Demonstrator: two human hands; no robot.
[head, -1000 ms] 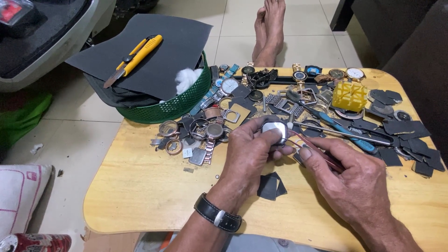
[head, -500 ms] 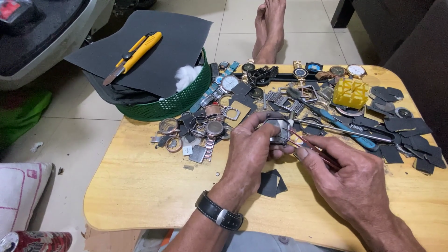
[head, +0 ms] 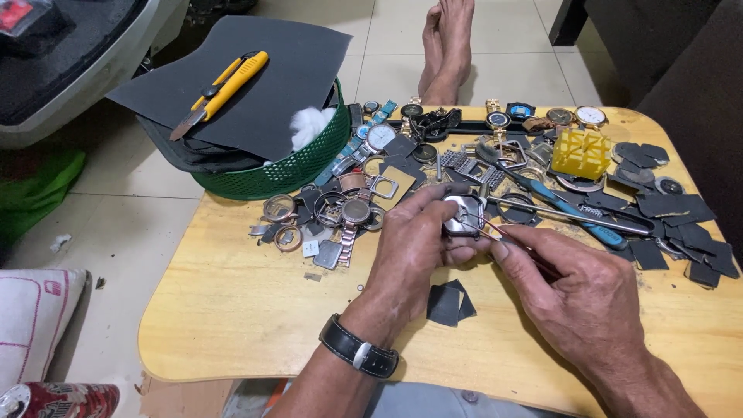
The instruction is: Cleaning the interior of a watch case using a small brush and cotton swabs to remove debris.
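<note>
Left hand (head: 414, 248) is pinching a small squarish metal watch case (head: 463, 215) up off the bench (head: 232, 310), fingers wrapped round its left side. Right hand (head: 584, 298) is closed on a thin pair of tweezers (head: 507, 238), tips touching the lower edge of the case. Both hands sit about mid-bench, a bit toward the far side.

Room-wise: the near-left of the bench is bare wood all the way to the rounded front edge, so that's where the elbow space is. Just under the hands lie a couple of small dark sandpaper scraps (head: 451, 302). Everything past the hands is crowded: a pile of watch parts and bezels (head: 333, 217) to the left, a blue-handled tool (head: 576, 213) and a yellow plastic holder (head: 580, 152) to the right, dark scraps running to the right edge.

A green basket (head: 290, 170) overhangs the far-left corner, with a dark sheet (head: 263, 85) on top and a yellow utility knife (head: 220, 93) lying on that. Somebody's bare feet (head: 447, 46) rest on the tile floor just beyond the far edge.
</note>
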